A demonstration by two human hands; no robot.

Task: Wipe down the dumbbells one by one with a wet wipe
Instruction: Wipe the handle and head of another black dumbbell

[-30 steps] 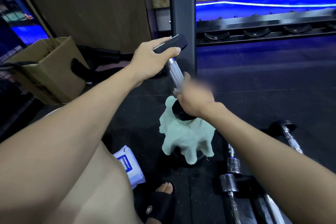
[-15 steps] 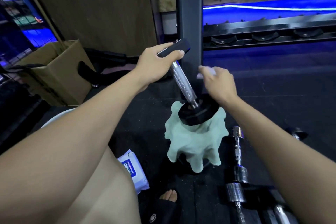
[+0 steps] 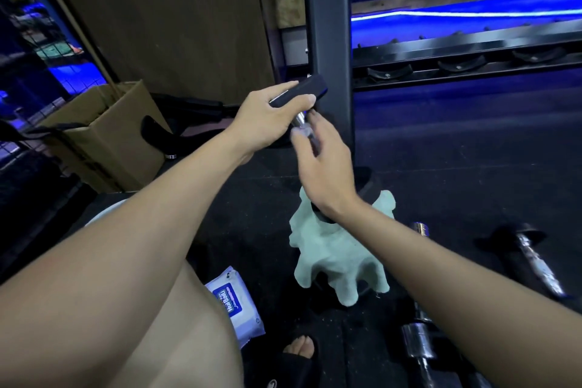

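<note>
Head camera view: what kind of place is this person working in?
Most likely a gym. Dumbbells lie on the dark rubber floor, a storage rack with empty cradles stands behind, and the left hand holds a dumbbell upright.

- The room is looking dim, and the floor is staying dark.
- A blue light strip is glowing brightly.
- The right hand is looking blurry.
- Edges are bending.
</note>
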